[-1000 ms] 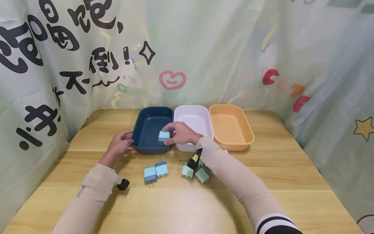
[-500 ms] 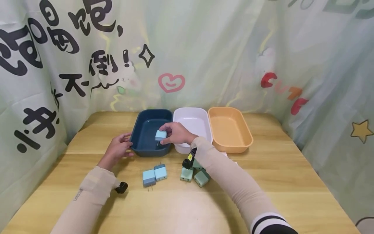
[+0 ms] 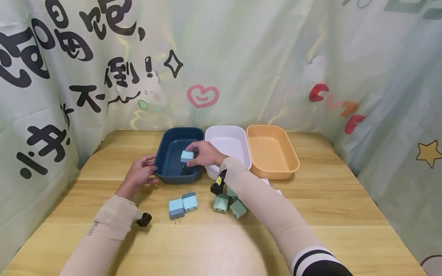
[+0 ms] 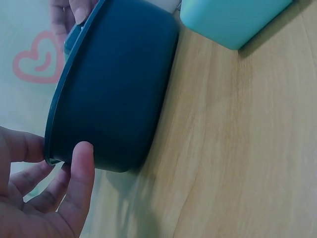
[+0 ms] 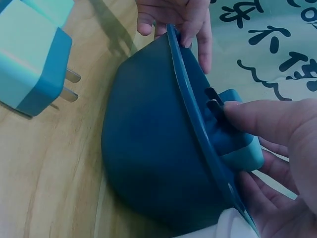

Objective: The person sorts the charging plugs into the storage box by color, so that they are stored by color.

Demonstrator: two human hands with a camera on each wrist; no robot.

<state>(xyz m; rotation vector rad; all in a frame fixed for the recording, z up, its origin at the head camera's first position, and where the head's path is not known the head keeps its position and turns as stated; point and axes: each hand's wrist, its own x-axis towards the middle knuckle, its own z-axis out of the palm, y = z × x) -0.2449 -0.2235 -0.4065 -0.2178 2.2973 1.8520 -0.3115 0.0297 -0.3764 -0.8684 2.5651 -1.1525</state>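
The right hand (image 3: 206, 154) holds a blue charger (image 3: 187, 156) over the navy tray (image 3: 177, 179), whose left side the left hand (image 3: 139, 175) touches.

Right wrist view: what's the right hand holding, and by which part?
A two-tone blue charger plug, pinched end to end by the right hand: thumb at the darker, pronged end, other fingers at the lighter end.

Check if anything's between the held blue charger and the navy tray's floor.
Nothing visible. The right hand holds the blue charger over the navy tray, prongs down. The left hand is at the tray's left edge, apart from it. The floor directly behind the right hand is hidden.
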